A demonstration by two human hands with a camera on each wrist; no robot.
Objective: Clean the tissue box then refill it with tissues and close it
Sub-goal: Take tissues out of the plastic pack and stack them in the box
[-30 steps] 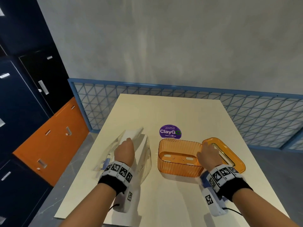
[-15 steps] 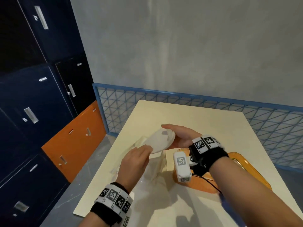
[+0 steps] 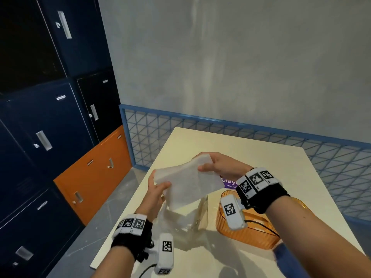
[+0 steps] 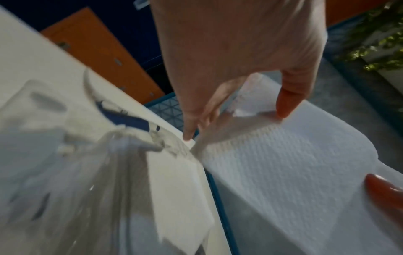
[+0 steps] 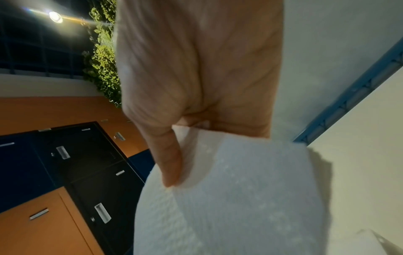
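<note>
White embossed tissue stack (image 3: 186, 183) was pinched by left hand (image 3: 155, 194) and right hand (image 3: 221, 167) above the cream desk (image 3: 251, 153), near the open, unfilled orange ribbed plastic tissue box (image 3: 247, 235); refilling and closing remained.

Cream table (image 3: 251, 149): orange tissue box (image 3: 249, 235), clear plastic wrapper (image 3: 186, 221), purple sticker (image 3: 227, 182) on top.
</note>
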